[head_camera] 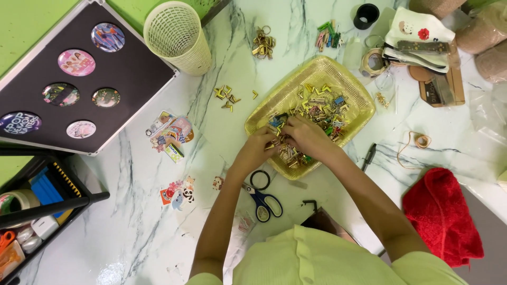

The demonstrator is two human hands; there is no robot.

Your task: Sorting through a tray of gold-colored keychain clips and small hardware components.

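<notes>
A yellow woven tray [348, 79] sits in the middle of the marble table, holding a heap of small gold metal clips and coloured pegs [322, 108]. Both my hands are over the tray's near-left corner. My left hand [260, 145] pinches small gold clips with curled fingers. My right hand [306, 136] is closed on clips in the same spot, touching the left. What exactly sits between the fingers is partly hidden.
Blue-handled scissors [264, 200] lie just below my left arm. Loose gold clips [227, 96], stickers [170, 134], a cream mesh basket [177, 36], a black board with round badges [79, 79], a red towel [441, 214], a black pen [368, 156] and tape rolls [373, 62] surround the tray.
</notes>
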